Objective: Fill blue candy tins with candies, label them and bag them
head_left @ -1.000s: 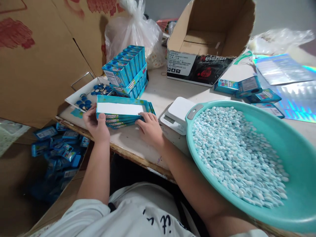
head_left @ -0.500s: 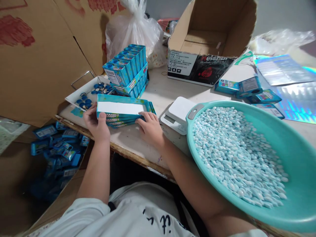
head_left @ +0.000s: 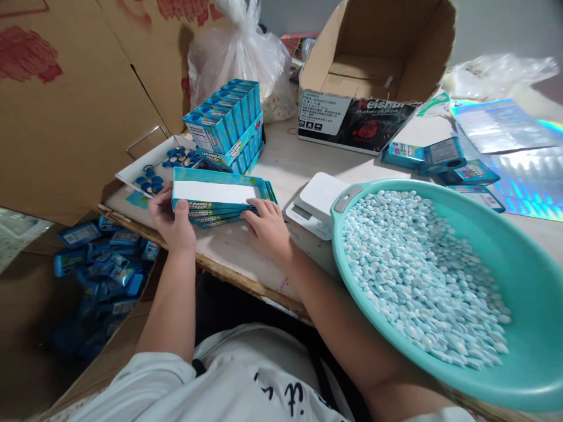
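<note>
Trays (head_left: 215,192): nested in a slanted stack, left of the frame's centre; the top one open upward, white inside
Left hand (head_left: 176,225): closed on the trays' left end; thumb at the front
Right hand (head_left: 269,227): gripping the trays' front edge near their right end; fingers bent
Boxes (head_left: 224,126): upright in two tiers, behind the trays; upper left of centre
Caps (head_left: 176,158): in a white bin (head_left: 145,157), at left
Scale (head_left: 323,190): near the right hand; mid-frame
Basin (head_left: 534,305): lower right; holds candies (head_left: 409,264)
</note>
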Demonstrator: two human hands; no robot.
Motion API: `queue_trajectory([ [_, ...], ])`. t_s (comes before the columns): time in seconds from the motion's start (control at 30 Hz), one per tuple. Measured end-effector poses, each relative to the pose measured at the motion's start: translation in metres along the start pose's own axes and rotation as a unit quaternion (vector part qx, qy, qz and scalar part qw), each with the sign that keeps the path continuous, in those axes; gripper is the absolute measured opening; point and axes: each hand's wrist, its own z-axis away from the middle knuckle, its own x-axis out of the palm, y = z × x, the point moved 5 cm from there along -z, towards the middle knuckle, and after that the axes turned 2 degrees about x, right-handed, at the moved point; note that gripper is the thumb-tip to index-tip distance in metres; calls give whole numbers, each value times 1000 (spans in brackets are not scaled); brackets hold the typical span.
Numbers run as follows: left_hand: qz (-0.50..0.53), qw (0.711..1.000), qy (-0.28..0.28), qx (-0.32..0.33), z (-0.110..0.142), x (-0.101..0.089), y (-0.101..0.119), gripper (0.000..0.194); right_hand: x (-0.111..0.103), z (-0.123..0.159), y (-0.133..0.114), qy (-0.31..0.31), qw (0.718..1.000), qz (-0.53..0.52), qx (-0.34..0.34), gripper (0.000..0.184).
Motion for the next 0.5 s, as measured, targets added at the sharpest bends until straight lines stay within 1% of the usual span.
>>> queue_trajectory([
  [0.2,-22,1000,2,-1,-1,0,-2,65,0,0,0,-3,1000,3,1,37],
  [0.37,34,999,4,8,0,-1,-4,55,0,0,0,0,1000,1,2,39],
  [0.5,45,999,3,10,0,-2,-7,54,0,0,-1,6,1000,4,0,39],
])
